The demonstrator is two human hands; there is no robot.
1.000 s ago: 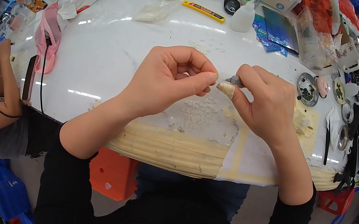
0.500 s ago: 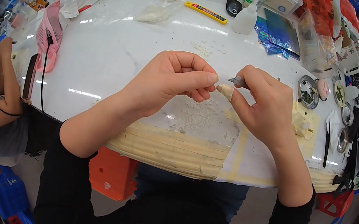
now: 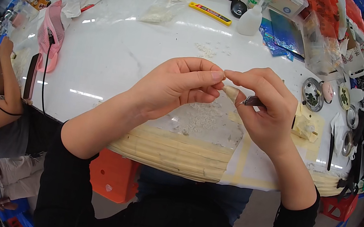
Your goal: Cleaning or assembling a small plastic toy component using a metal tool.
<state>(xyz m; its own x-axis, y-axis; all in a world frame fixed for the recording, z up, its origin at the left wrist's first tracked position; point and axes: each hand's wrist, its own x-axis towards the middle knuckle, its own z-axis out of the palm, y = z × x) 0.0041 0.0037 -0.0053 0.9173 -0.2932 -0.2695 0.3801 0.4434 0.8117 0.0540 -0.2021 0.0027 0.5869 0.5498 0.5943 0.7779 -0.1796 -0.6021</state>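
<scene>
My left hand (image 3: 185, 80) is closed in a pinch above the table. Whatever sits between its thumb and index finger is too small and covered to make out. Tucked in the curled fingers of my right hand (image 3: 267, 106) is a small grey craft knife (image 3: 254, 101), its blade pointing left. The right index fingertip meets the left fingertips. Cream-coloured tape (image 3: 230, 92) wraps the tip of my right thumb. Below the hands, white shavings (image 3: 198, 118) are scattered on the white table (image 3: 105, 52).
Masking tape (image 3: 170, 152) covers the table's front edge. A squeeze bottle (image 3: 249, 20), a yellow blade case (image 3: 210, 13) and a key fob (image 3: 238, 7) lie at the back. Small metal dishes (image 3: 312, 94) are on the right. A co-worker's arm (image 3: 8, 70) is at the left.
My right index finger has stretched out to the left fingertips. The knife has dropped back into the right palm, lower and away from the left hand.
</scene>
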